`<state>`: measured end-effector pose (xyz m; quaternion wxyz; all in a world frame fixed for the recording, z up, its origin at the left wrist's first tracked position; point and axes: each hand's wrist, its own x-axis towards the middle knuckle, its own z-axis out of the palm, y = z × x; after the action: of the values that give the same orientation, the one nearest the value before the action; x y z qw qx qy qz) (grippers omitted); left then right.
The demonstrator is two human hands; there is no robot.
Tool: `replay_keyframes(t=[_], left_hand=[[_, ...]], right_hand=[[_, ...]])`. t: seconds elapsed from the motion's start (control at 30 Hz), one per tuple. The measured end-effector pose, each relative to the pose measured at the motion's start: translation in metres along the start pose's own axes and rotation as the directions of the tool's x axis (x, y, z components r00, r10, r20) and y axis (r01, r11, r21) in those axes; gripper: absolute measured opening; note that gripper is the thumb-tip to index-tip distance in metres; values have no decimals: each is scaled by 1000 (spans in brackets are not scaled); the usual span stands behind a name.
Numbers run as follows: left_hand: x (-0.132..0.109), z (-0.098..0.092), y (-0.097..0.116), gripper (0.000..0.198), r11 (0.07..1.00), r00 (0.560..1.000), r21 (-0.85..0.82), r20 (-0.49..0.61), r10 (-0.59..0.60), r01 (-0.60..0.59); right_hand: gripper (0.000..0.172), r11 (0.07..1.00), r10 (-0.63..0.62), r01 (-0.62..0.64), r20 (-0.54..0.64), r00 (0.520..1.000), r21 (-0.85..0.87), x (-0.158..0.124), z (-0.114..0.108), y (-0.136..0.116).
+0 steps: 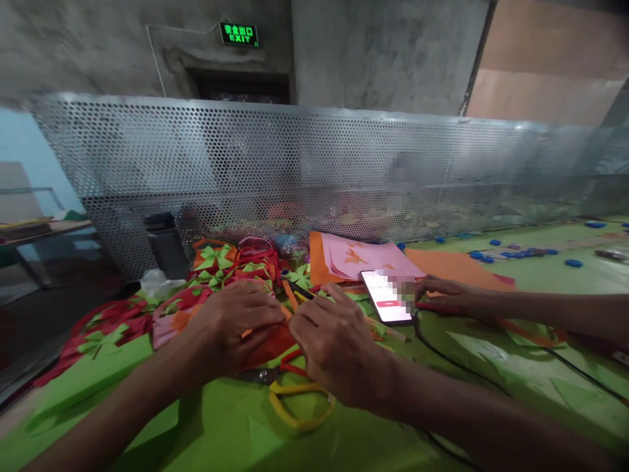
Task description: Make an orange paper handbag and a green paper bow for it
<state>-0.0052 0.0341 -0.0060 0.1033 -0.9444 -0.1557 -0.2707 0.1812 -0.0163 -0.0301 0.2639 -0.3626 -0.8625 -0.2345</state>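
Observation:
A piece of orange-red paper lies under and between my two hands. My left hand is closed, its fingertips pinching the paper near the upper edge. Close beside it, my right hand is curled with thumb and fingers together at the paper's right side; the exact grip is partly hidden. Just below them, scissors with yellow and red handles rest on the green table covering, their blades pointing left. Behind my left hand is a heap of red paper pieces with green paper bows.
A co-worker's hand is beside a lit phone with a black cable. Pink sheets lie behind it. A dark bottle stands at the left by a perforated metal screen. Green paper is stacked at left.

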Motion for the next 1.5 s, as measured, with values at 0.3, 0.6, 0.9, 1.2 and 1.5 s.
replay_keyframes(t=[0.3, 0.6, 0.9, 1.2, 1.5], left_hand=[[2, 0, -1, 21, 999, 998, 19, 29, 47, -47], [3, -4, 4, 23, 999, 997, 22, 75, 25, -27], [1, -2, 2, 18, 998, 998, 42, 51, 37, -39], [3, -2, 5, 24, 998, 998, 46, 39, 43, -44], [-4, -1, -8, 15, 999, 998, 38, 61, -2, 0]], right_hand=[[13, 1000, -14, 14, 34, 999, 1, -1, -5, -3], [24, 1000, 13, -13, 48, 999, -15, 0, -18, -7], [21, 1000, 21, -21, 119, 993, -4, 0, -15, -8], [12, 1000, -6, 6, 58, 998, 12, -2, -9, -6], [22, 1000, 20, -17, 102, 995, -26, 1, -17, -7]])
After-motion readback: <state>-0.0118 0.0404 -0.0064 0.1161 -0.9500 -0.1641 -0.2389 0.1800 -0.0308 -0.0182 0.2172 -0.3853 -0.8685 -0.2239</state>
